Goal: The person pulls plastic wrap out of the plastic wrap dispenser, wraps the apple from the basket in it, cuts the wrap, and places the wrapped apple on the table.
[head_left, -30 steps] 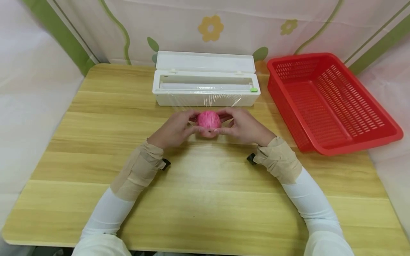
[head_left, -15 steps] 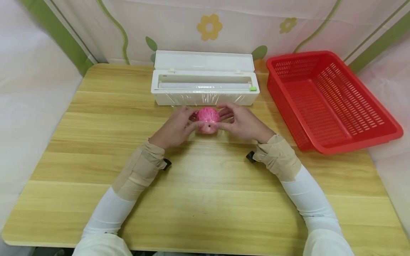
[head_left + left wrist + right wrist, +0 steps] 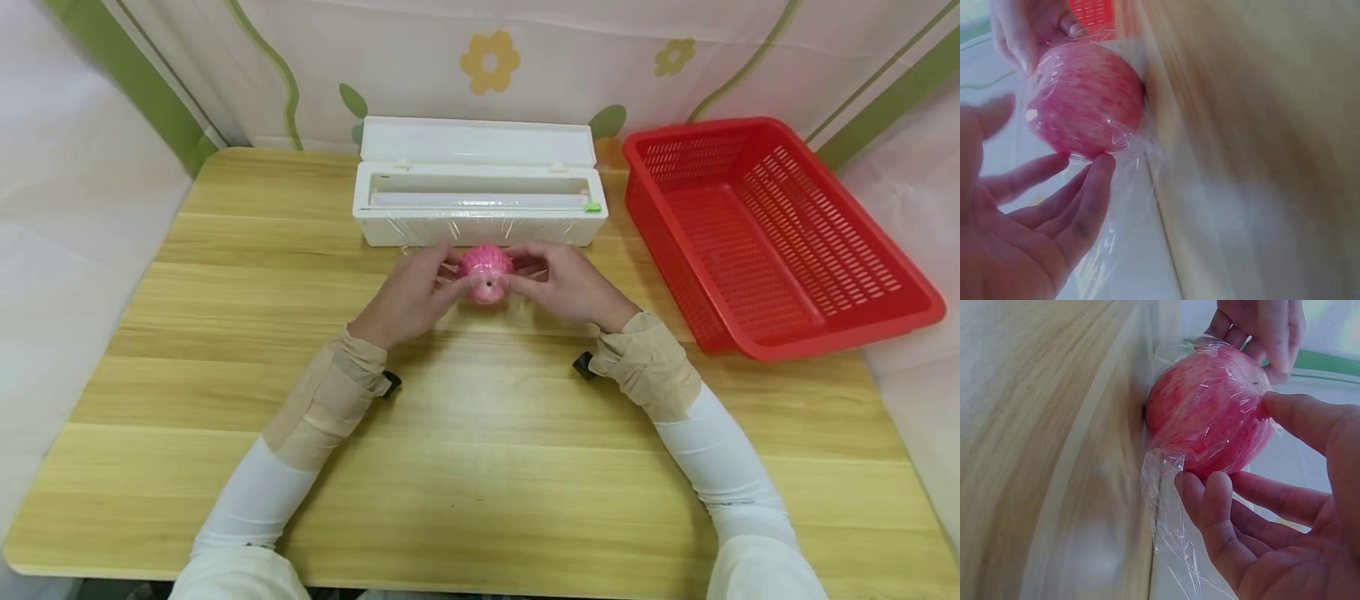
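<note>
A pink-red apple (image 3: pixel 486 263), partly wrapped in clear cling film (image 3: pixel 1182 537), rests on the table between both hands. The left hand (image 3: pixel 411 293) has its bent fingertips against the apple's left side; its thumb stands close to the apple in the left wrist view. On the opposite side, the right hand (image 3: pixel 567 282) holds the apple between thumb and curled fingers. Film stretches from the apple back to the white cling film box (image 3: pixel 480 231), whose lid is up. Inside lies the film roll (image 3: pixel 480 200). A dark spot on the apple's end faces the person.
A red plastic basket (image 3: pixel 720 321) stands at the right of the wooden table (image 3: pixel 480 467). A green slider (image 3: pixel 592 207) sits at the right end of the box's front edge. Behind the table hangs a flower-patterned curtain (image 3: pixel 420 67).
The apple has rolled a little away from the person, toward the box, its dark spot turning upward. Both hands have moved slightly with it, and the film between has slackened.
</note>
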Tool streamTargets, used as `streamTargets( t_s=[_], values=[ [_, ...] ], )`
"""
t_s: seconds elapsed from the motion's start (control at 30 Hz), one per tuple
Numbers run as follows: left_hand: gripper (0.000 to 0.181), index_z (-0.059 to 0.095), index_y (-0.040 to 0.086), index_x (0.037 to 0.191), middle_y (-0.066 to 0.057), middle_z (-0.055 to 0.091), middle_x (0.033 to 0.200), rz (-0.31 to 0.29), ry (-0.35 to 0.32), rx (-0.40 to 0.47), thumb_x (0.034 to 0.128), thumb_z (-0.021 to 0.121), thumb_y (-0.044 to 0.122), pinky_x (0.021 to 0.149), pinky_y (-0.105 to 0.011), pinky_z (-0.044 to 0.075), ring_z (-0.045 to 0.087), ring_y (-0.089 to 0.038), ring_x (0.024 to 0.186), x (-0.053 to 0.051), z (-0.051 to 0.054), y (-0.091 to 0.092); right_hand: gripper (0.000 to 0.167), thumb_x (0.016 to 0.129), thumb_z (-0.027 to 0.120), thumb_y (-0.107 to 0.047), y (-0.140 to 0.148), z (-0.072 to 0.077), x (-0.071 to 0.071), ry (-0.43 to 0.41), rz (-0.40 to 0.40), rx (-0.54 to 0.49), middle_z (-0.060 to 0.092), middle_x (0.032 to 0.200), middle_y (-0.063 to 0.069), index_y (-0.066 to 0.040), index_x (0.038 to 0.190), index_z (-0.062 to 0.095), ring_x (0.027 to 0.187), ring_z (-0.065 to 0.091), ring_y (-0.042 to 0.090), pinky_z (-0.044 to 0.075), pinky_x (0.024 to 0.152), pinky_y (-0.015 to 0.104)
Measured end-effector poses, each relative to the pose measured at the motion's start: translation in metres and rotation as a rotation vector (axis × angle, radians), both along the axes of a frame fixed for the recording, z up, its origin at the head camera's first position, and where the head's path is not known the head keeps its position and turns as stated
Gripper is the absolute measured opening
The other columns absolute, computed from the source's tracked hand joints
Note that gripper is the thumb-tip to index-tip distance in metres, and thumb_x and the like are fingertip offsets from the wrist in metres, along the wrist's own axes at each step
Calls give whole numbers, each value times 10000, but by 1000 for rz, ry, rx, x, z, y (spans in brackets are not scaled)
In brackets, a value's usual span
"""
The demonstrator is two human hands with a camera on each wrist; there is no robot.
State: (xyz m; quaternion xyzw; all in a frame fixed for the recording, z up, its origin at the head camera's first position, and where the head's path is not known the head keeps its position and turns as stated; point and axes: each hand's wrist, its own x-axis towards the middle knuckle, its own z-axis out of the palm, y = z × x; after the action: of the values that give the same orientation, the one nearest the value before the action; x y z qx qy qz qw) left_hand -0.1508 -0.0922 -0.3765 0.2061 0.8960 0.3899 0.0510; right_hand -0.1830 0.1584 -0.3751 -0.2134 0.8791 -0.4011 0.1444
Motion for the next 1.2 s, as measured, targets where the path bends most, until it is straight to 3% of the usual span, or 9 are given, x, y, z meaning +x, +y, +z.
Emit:
streamTargets(
  t_s=[0.17, 0.27, 0.43, 0.67, 0.9, 1.03, 1.2],
  values=[
    [592, 593, 10, 1361, -148, 607, 1364, -33, 62, -112, 920, 837, 320, 1079, -480, 533, 611, -338, 1239, 2, 4, -3, 495, 1006, 739, -321, 0, 1, -1, 4, -6, 0, 729, 1314, 91, -65, 1421, 649, 1176, 689, 219, 581, 1043, 420],
    [694, 532, -12, 1431, -151, 616, 1402, -49, 64, -104, 874, 876, 220, 1092, -458, 544, 637, -329, 1253, 1, 4, -3, 478, 1023, 716, -311, 0, 1, -2, 23, -4, -4, 744, 1301, 108, -56, 1423, 654, 1150, 699, 231, 586, 1020, 430],
    [758, 452, -13, 1488, -171, 621, 1399, -48, 76, -55, 879, 872, 149, 1078, -447, 564, 665, -322, 1231, 0, 2, -2, 483, 1036, 691, -351, 0, 3, -4, 36, 8, 2, 752, 1298, 100, -80, 1434, 654, 1112, 700, 229, 590, 976, 425],
    [687, 505, 22, 1478, -165, 641, 1388, -23, 156, -83, 910, 850, 197, 1082, -445, 551, 652, -319, 1219, 1, -1, 2, 482, 1046, 677, -336, -1, 3, -7, 27, 12, 0, 759, 1281, 110, -77, 1450, 638, 1075, 719, 241, 612, 917, 414],
    [667, 499, 75, 1511, -169, 663, 1375, 8, 188, -64, 947, 810, 246, 1055, -453, 570, 672, -321, 1204, -1, -4, 4, 533, 1031, 699, -346, 1, 3, -6, 60, 24, 26, 709, 1363, 98, -125, 1505, 593, 1196, 687, 255, 594, 1019, 456],
    [676, 489, 125, 1533, -154, 667, 1406, 7, 202, -46, 951, 806, 256, 1073, -454, 565, 673, -308, 1233, -2, -4, 4, 641, 970, 784, -329, 5, 7, 1, 191, 58, 37, 637, 1422, 64, -216, 1549, 536, 1244, 631, 259, 581, 1023, 491],
    [662, 500, 127, 1533, -152, 678, 1390, 1, 204, -21, 955, 803, 237, 1041, -425, 585, 689, -293, 1198, -5, -4, 4, 742, 883, 879, -223, 9, 12, 8, 531, 127, 51, 630, 1401, 103, -189, 1536, 529, 1265, 598, 283, 542, 1089, 517]
  ],
)
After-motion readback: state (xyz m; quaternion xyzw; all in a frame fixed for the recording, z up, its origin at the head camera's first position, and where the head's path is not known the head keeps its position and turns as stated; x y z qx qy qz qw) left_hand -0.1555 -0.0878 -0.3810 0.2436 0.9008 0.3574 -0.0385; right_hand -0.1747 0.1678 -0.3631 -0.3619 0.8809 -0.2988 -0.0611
